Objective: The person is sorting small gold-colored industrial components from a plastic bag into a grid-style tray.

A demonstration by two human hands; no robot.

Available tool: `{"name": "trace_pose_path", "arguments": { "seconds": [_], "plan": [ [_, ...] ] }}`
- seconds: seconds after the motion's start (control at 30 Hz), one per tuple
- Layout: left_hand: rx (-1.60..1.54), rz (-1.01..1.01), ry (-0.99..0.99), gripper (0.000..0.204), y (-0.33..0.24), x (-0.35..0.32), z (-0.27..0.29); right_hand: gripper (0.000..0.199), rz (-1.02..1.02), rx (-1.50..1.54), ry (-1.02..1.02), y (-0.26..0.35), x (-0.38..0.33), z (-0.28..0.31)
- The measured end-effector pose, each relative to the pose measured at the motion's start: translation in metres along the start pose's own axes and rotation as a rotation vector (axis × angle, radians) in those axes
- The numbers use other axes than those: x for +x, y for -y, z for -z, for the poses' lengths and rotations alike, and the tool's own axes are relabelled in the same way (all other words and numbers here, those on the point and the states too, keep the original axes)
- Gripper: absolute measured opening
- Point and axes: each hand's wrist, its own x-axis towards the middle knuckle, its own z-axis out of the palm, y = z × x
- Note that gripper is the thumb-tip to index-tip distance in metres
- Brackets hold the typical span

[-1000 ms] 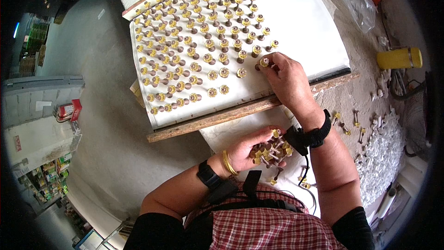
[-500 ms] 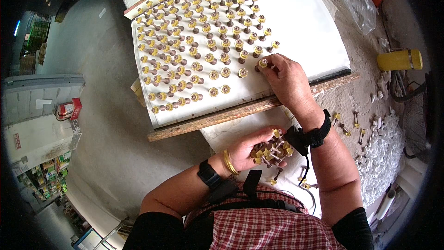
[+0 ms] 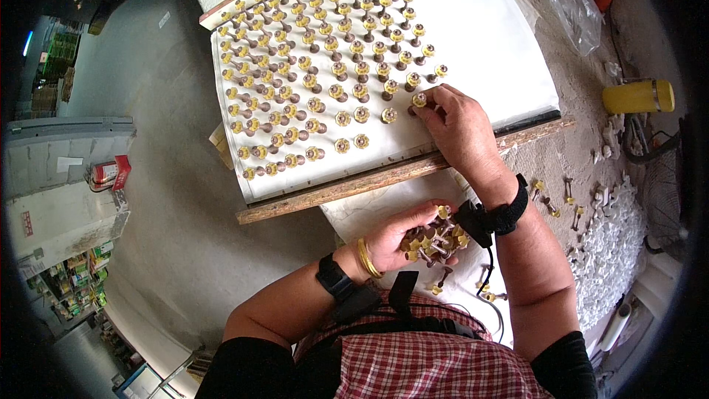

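Note:
Standing in rows on a white board (image 3: 495,44) are several small brown stemmed pieces (image 3: 361,114) with yellow flower-shaped tops. Near the board's front edge, the thumb and fingers of my right hand (image 3: 461,129) pinch one such flower-topped piece (image 3: 419,100); its base is partly hidden by the fingers. Closer to my body, my left hand (image 3: 391,242) is cupped palm up around a loose heap of the same flower-topped pieces (image 3: 436,240). The heap hides most of that hand's fingers.
A wooden strip (image 3: 332,196) runs along the board's front edge. More loose pieces (image 3: 546,203) lie on the rough surface at right, beside a pile of white bits (image 3: 609,258). A yellow cylinder (image 3: 639,96) and a clear plastic bag (image 3: 569,4) are farther right.

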Motion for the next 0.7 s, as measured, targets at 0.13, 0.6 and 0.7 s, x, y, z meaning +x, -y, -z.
{"name": "trace_pose_path", "arguments": {
  "seconds": [0.13,0.6,0.7],
  "plan": [
    [0.0,0.002,0.004,0.043,0.0008,0.0008,0.0017,0.018,0.003,0.008,-0.004,-0.0023,-0.0001,-0.0018],
    [-0.011,-0.002,0.007,0.043,0.0006,0.0005,-0.0001,0.017,0.021,-0.006,-0.001,-0.0013,-0.0009,-0.0009],
    [-0.003,0.001,-0.006,0.043,-0.0007,0.0003,-0.0031,0.016,0.026,0.0,-0.007,-0.0017,-0.0016,-0.0011]
  ]
}}
